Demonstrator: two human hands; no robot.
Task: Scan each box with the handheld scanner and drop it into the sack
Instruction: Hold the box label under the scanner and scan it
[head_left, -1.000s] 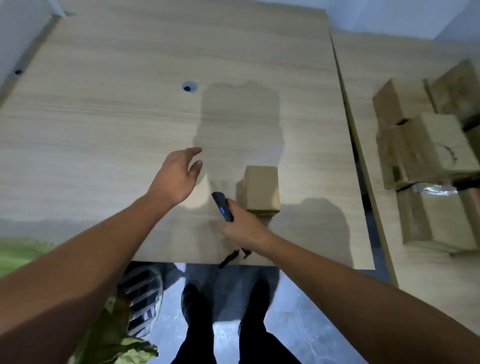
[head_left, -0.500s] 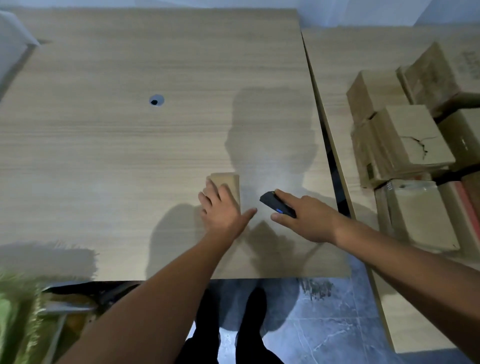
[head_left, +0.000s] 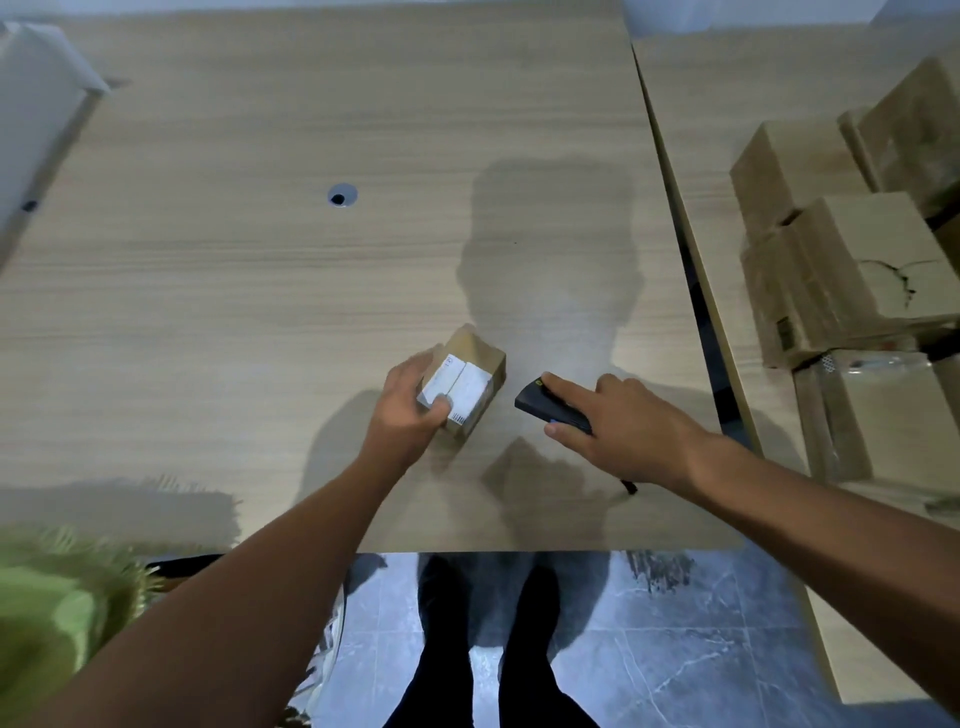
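Observation:
A small cardboard box (head_left: 470, 382) with a white label facing up is tilted over the wooden table (head_left: 260, 291). My left hand (head_left: 408, 413) grips it from the left, thumb on the label. Just to the right, my right hand (head_left: 618, 423) holds the black handheld scanner (head_left: 545, 404), its front end pointing toward the box across a small gap. The green sack (head_left: 49, 608) sits at the lower left, below the table's front edge.
A second table (head_left: 691, 130) on the right carries several stacked cardboard boxes (head_left: 852, 260). A cable hole (head_left: 342, 196) lies in the main table's far left part. My feet (head_left: 493, 649) stand on the grey tiled floor below the table edge.
My left hand reached the box, took hold of it and turned it so the white label faces up. My right hand with the scanner moved to the box's right side.

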